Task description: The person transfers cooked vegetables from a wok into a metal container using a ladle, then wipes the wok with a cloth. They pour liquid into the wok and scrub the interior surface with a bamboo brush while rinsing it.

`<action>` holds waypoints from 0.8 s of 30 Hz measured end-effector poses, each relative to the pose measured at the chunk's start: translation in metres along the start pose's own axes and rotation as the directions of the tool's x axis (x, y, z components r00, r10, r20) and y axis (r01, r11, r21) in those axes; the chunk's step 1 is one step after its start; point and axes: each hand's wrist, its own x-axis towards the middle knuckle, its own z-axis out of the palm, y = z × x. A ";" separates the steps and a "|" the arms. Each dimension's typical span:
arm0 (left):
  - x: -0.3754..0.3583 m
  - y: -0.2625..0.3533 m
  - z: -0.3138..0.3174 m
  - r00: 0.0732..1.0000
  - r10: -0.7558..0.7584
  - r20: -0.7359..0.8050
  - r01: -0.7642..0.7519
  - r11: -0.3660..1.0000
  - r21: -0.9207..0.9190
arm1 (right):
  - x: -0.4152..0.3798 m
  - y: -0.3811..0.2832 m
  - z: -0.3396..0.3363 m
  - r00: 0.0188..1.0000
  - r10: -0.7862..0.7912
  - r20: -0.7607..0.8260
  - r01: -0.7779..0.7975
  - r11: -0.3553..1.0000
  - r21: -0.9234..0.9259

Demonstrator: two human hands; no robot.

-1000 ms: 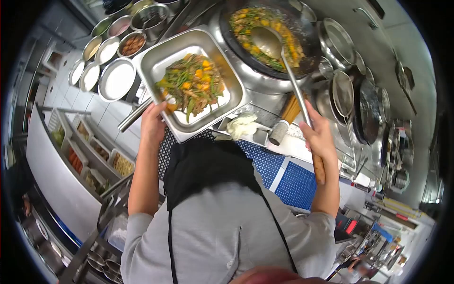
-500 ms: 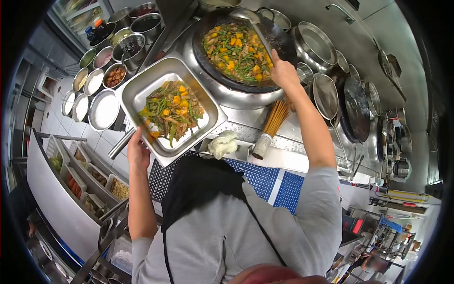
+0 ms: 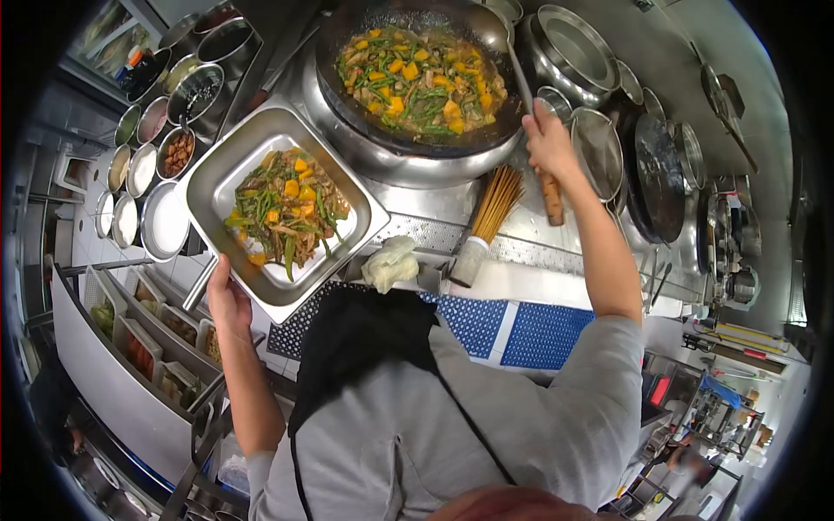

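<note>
My left hand (image 3: 228,300) is closed at the near left edge of a square steel pan (image 3: 369,211), its fingers partly hidden underneath. A metal handle (image 3: 201,284) sticks out beside that hand. Inside the pan lies a heap of cooked green beans, meat strips and orange chunks (image 3: 287,204). My right hand (image 3: 549,143) grips a long wok ladle (image 3: 521,76), whose wooden end shows below the palm. The ladle's bowl is at the far right side of a large wok (image 3: 347,113). More of the same stir-fry (image 3: 417,82) fills the wok.
A bamboo brush (image 3: 489,221) and a crumpled pale cloth (image 3: 390,264) lie on the steel counter near me. Strainers (image 3: 597,154) and pots stand to the right. Several seasoning containers (image 3: 167,221) line the left, above drawers of ingredients (image 3: 139,343).
The ladle and my right hand have moved right and slightly nearer, the bowl shifting toward the wok's right rim. The square pan and my left hand sit a little further left in view.
</note>
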 end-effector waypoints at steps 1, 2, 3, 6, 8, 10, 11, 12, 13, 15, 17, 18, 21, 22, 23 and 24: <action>0.001 0.004 0.008 1.000 0.005 0.013 -0.005 1.000 0.008 | -0.001 -0.013 0.005 0.984 0.148 0.102 -0.166 0.965 0.203; -0.002 0.008 0.011 1.000 0.005 0.017 -0.006 1.000 0.015 | -0.008 -0.016 0.020 0.973 0.178 0.150 -0.226 0.877 0.423; -0.008 0.009 0.012 1.000 -0.002 0.017 0.001 1.000 0.028 | -0.020 -0.032 0.027 0.929 0.254 0.270 -0.366 0.745 0.558; -0.007 0.012 0.013 1.000 -0.013 0.020 0.013 1.000 0.024 | -0.043 -0.064 0.045 0.772 0.126 0.623 -0.635 0.178 0.752; -0.012 0.013 0.016 0.999 -0.030 0.020 0.029 0.999 0.031 | -0.043 -0.063 0.055 0.680 -0.157 0.716 -0.729 -0.248 0.638; -0.012 0.012 0.014 0.998 -0.050 0.047 0.049 0.998 0.035 | -0.038 -0.066 0.063 0.641 -0.377 0.669 -0.739 -0.540 0.404; -0.010 0.013 0.011 0.997 -0.055 0.059 0.053 0.998 0.035 | -0.040 -0.068 0.064 0.657 -0.399 0.640 -0.728 -0.558 0.400; -0.010 0.014 0.009 0.996 -0.076 0.050 0.073 0.996 0.048 | -0.043 -0.070 0.065 0.674 -0.418 0.609 -0.714 -0.579 0.393; -0.011 0.016 0.007 0.996 -0.075 0.047 0.073 0.996 0.055 | -0.045 -0.072 0.064 0.692 -0.437 0.574 -0.700 -0.599 0.388; -0.012 0.016 0.010 0.995 -0.084 0.050 0.081 0.995 0.067 | -0.054 -0.072 0.053 0.715 -0.450 0.535 -0.686 -0.599 0.413; -0.016 0.017 0.012 0.995 -0.071 0.077 0.064 0.994 0.091 | -0.063 -0.075 0.036 0.735 -0.441 0.515 -0.670 -0.590 0.450; -0.016 0.016 0.015 0.996 -0.051 0.080 0.043 0.994 0.100 | -0.068 -0.077 0.026 0.736 -0.467 0.491 -0.674 -0.569 0.471; -0.015 0.014 0.015 0.997 -0.031 0.065 0.023 0.993 0.117 | -0.089 -0.086 0.008 0.797 -0.429 0.424 -0.603 -0.550 0.578; -0.014 0.013 0.015 0.998 -0.030 0.060 0.023 0.992 0.121 | -0.094 -0.084 0.006 0.794 -0.450 0.409 -0.608 -0.556 0.567; -0.013 0.013 0.014 0.997 -0.039 0.074 0.029 0.990 0.134 | -0.096 -0.083 0.007 0.795 -0.458 0.398 -0.605 -0.554 0.572; -0.013 0.013 0.011 0.995 -0.052 0.086 0.039 0.988 0.150 | -0.100 -0.080 0.008 0.797 -0.462 0.389 -0.602 -0.553 0.576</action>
